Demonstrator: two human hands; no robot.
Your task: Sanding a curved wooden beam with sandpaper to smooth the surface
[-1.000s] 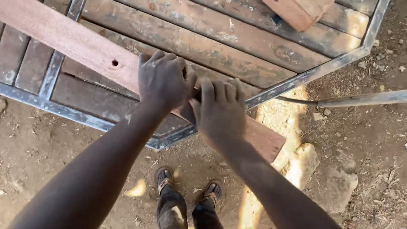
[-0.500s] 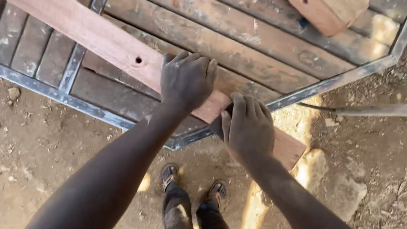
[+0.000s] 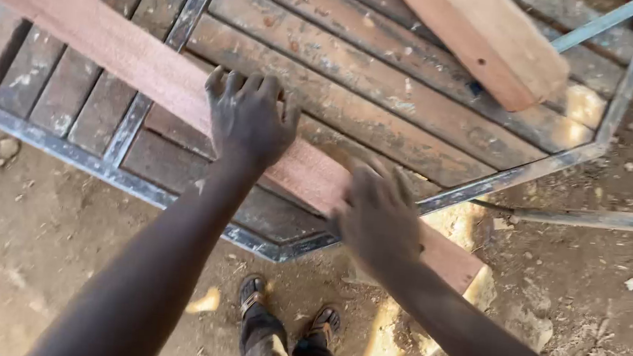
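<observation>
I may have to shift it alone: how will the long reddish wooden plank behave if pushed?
The long reddish wooden plank looks solid, so probably stiff. Lying flat across the slatted metal-framed table, it should slide, not roll. Its end overhangs the frame, so it might tip.

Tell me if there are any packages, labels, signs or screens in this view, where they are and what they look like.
None in view: no package, label, sign or screen.
Only bare things show: a reddish plank under the left hand and right hand, a second plank at the top, and a slatted table with a metal frame.
</observation>
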